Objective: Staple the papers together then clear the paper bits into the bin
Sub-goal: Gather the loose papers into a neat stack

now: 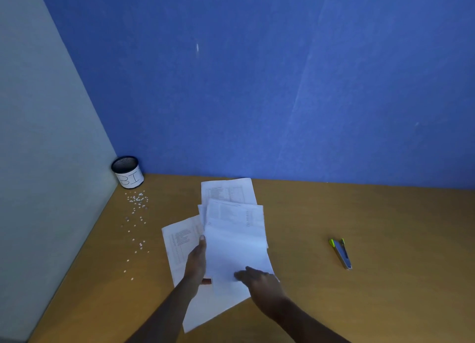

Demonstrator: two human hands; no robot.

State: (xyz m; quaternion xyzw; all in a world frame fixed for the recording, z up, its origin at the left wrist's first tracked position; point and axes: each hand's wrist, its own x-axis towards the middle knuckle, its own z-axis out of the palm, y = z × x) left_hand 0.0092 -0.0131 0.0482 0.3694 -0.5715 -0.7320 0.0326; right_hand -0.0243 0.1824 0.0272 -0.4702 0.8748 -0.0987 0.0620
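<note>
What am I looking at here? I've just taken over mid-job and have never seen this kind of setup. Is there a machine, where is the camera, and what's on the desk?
There is no machine: a person works with two bare hands. The single picture comes from a camera worn on their head, looking forward and down.

The left hand has a grip on the left edge of a white sheet, thumb on top. The right hand lies on the same sheet near its lower edge. More printed papers lie fanned out underneath on the wooden desk.

A stapler with green tips lies untouched off to the right. Small white paper bits are scattered on the left, in front of a black mesh bin standing in the corner. Blue and grey partition walls surround the desk.
</note>
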